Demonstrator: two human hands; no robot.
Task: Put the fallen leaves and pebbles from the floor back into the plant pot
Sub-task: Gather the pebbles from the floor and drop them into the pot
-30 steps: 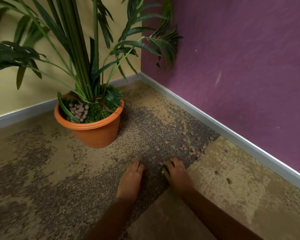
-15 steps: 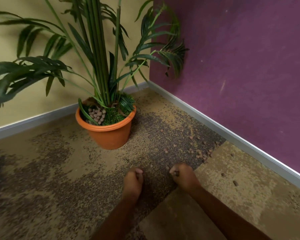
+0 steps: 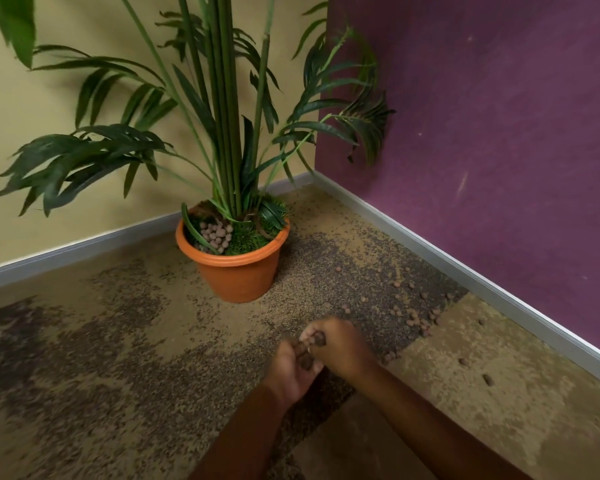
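An orange plant pot stands in the room corner, holding a tall green plant and a heap of pale pebbles. Several brown pebbles lie scattered on the carpet to the pot's right. In front of the pot, above the carpet, my two hands meet. My right hand pinches a brown pebble at its fingertips. My left hand is cupped below it and holds a few pebbles in its curled fingers.
A purple wall with a grey skirting board runs along the right; a yellow wall lies behind the pot. Long fronds reach out to the left and right. Two stray pebbles lie on the lighter carpet tile.
Both hands have risen off the carpet and come together; the right hand has picked up a pebble and brought it over the cupped left hand. The view has shifted left.
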